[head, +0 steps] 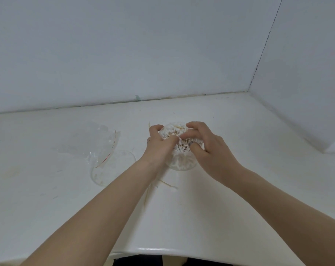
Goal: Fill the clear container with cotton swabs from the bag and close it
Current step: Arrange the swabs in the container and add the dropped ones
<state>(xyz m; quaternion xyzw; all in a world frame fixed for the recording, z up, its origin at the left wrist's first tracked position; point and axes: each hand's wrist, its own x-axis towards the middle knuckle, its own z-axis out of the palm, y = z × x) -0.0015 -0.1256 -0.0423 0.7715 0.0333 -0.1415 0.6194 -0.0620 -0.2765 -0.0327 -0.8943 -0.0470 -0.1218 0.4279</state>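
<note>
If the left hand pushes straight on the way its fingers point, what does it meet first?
Most likely the cotton swabs heaped in the clear container: the left hand already curls over its rim, fingers aimed toward the right hand. Depth is hard to judge.

Clear plastic container (182,164), wooden-stemmed cotton swabs (174,131), thin clear bag (97,144), glossy white counter (239,189)

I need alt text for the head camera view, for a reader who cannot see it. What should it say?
Two bare hands, left hand and right hand, grip a clear container packed with cotton swabs on a white counter. An empty clear bag and a round clear lid lie to the left; a few loose swabs lie nearer the camera.
</note>
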